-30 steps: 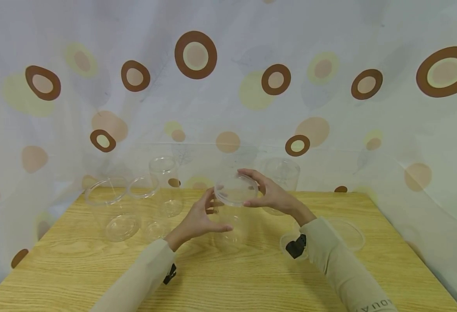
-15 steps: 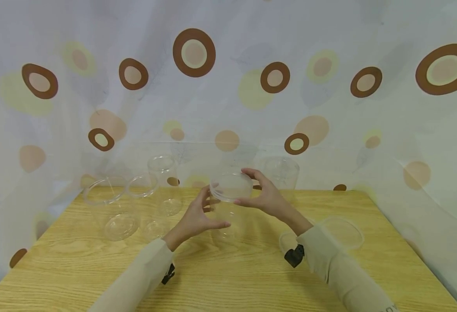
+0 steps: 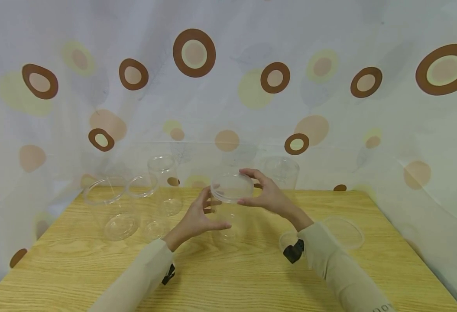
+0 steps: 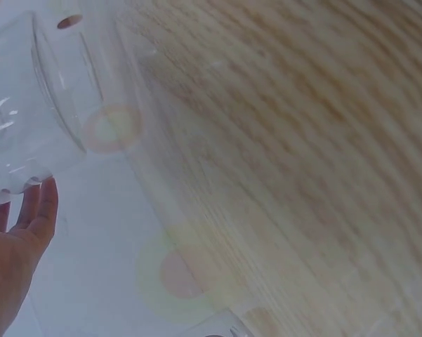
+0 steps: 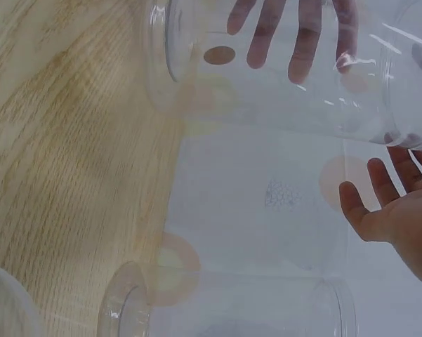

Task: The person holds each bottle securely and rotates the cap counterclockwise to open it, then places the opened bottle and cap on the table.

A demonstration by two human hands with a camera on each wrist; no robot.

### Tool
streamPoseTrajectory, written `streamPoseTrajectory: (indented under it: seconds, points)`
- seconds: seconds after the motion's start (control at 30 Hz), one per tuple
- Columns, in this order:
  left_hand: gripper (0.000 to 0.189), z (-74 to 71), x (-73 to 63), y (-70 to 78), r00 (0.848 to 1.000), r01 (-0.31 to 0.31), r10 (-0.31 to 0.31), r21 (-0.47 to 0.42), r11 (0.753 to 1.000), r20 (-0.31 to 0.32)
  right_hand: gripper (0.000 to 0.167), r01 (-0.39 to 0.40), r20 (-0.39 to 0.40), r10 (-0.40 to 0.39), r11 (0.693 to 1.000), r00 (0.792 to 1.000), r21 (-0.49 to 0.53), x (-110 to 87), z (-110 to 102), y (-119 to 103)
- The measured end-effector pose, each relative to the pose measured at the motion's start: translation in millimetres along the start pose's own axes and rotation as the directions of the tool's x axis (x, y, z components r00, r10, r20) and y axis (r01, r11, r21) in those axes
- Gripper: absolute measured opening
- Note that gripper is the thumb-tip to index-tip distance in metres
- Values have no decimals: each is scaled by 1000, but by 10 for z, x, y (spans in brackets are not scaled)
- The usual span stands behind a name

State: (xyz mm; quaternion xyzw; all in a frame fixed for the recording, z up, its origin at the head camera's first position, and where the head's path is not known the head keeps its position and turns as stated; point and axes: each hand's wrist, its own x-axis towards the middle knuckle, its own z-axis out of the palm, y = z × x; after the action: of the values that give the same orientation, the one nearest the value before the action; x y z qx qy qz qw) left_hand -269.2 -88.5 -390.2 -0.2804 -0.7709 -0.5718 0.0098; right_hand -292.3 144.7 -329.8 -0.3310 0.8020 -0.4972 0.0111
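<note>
In the head view a clear cylindrical jar (image 3: 230,221) stands upright at the middle of the table. My left hand (image 3: 195,219) grips its side, fingers behind and thumb in front. A clear round lid (image 3: 232,188) sits at the jar's mouth; whether it is seated cannot be told. My right hand (image 3: 271,197) holds the lid's rim between thumb and fingers. The right wrist view shows the left hand's fingers (image 5: 305,49) spread along the see-through wall, and my right hand (image 5: 407,217) at the lid end.
On the left stand a wide lidless jar (image 3: 105,201), a smaller lidless jar (image 3: 142,195) and a tall narrow jar (image 3: 168,188). Another clear jar (image 3: 280,173) is behind my right hand. Flat lids, one large (image 3: 345,234) and one small (image 3: 288,239), lie by my right forearm.
The lid and my right hand have shifted slightly left, then barely back right. My left hand keeps its grip on the jar with almost no movement.
</note>
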Motion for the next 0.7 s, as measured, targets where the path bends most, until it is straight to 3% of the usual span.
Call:
streamPoseTrajectory:
  seconds: [0.27, 0.43, 0.57, 0.7]
  points:
    - [97, -16, 0, 13, 999, -16, 17, -34, 999, 50, 76, 30, 167, -46, 995, 985, 97, 31, -138, 32]
    - [96, -11, -1, -4, 999, -5, 7, -29, 1000, 54, 78, 0, 219, -33, 989, 975, 148, 22, -160, 24]
    - [97, -11, -8, 6, 999, 7, -7, -12, 1000, 32, 80, -13, 188, -14, 989, 982, 145, -3, -123, -1]
    - [97, -26, -37, 106, 1000, -13, 13, -13, 1000, 12, 80, -5, 71, -1, 997, 997, 81, -21, -51, -43]
